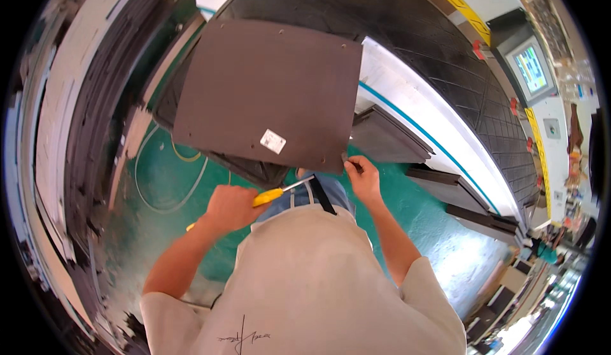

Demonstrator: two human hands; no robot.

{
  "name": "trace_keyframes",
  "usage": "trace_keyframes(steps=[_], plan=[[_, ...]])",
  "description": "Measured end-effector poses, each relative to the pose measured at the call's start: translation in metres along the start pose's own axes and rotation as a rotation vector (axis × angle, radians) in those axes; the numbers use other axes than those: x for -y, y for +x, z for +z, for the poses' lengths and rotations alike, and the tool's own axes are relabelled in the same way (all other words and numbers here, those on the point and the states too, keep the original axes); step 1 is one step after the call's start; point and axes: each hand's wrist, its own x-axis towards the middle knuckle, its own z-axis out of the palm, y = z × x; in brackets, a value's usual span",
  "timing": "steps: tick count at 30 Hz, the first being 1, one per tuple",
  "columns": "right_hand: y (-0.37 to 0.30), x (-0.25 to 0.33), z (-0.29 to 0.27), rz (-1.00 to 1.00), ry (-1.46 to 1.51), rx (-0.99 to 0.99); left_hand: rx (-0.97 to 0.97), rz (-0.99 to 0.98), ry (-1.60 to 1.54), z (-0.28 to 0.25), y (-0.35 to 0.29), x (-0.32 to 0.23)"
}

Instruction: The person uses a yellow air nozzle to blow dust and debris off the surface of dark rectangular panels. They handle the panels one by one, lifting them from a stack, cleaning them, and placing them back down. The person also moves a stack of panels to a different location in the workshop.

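Observation:
In front of me lies a large brown flat panel with small holes near its edges and a white label toward its near side. My left hand is closed around a yellow-handled screwdriver. Its thin metal shaft points right, below the panel's near edge. At the panel's near right corner is my right hand, thumb and fingers pinched together. Something small and dark shows at those fingertips, too small to name. A black strip hangs by my waist, close to the shaft's tip.
Beneath the panel sit more dark panels. Dark panel stacks lean along a white machine side on the right. A control screen stands far right. Long stacked boards line the left. A pale hose loops over the green floor.

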Motion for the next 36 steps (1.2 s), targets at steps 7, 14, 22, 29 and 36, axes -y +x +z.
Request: trace_keyframes(steps=[7, 14, 22, 29, 36], plan=[[0.031, 0.015, 0.032, 0.072, 0.125, -0.111, -0.199, 0.042, 0.085, -0.107, 0.138, -0.025], [0.059, 0.043, 0.043, 0.161, 0.294, -0.062, -0.086, -0.227, 0.069, -0.179, 0.220, -0.031], [0.061, 0.036, 0.033, 0.202, 0.346, -0.145, -0.042, -0.582, 0.051, -0.242, 0.161, 0.167], [0.037, 0.061, 0.043, 0.265, 0.065, -0.405, 0.004, -0.616, 0.076, -0.247, 0.051, 0.285], [-0.012, 0.043, 0.073, 0.347, 0.116, -0.449, 0.436, -0.118, 0.077, -0.140, -0.031, 0.265]])
